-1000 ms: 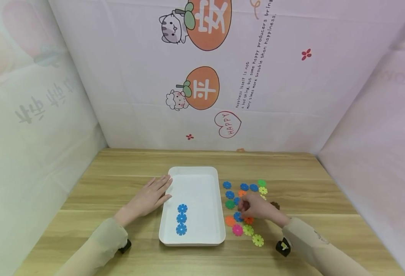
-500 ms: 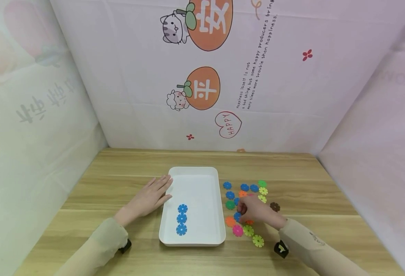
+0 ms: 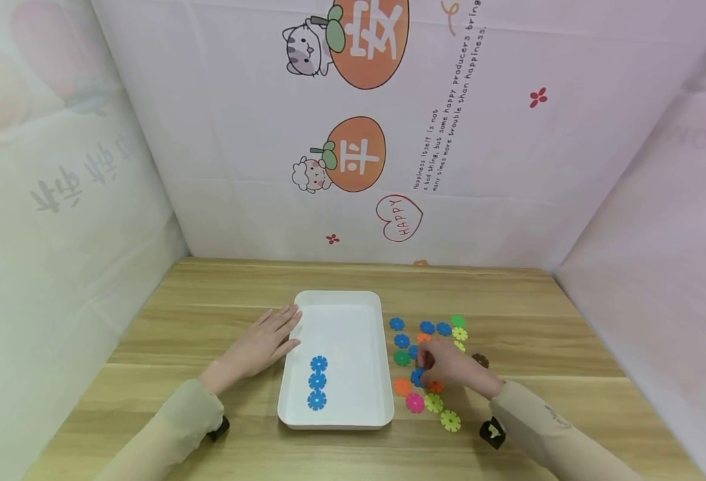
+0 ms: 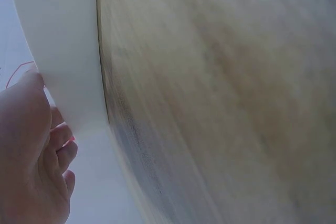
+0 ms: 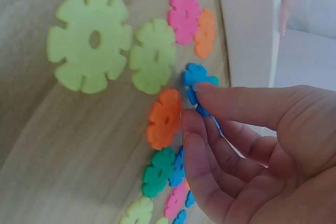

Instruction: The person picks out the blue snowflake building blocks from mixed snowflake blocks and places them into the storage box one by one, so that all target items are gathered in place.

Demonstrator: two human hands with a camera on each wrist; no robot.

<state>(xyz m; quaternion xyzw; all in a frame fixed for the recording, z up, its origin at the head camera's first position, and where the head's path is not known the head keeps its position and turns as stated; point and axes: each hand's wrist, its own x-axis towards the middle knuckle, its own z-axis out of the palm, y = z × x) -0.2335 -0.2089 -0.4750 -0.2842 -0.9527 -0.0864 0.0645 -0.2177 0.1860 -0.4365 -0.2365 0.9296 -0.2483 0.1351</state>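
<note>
Right hand [image 3: 449,364] reaches down beside the white tray [image 3: 346,327]

From where I stand, the person's left hand [image 3: 262,349] lies across the tray's left rim, fingers stretched out. Right of the tray, the right hand's thumb rests on a blue disc [image 5: 195,71], the other fingers bent close by; I can't tell whether they pinch it. An orange disc [image 3: 403,387] lies between that spot and the tray; a brown disc [image 3: 481,359] sits farther off to the tray's right. Inside the tray, three blue discs [image 3: 316,381] line up near its left wall.
</note>
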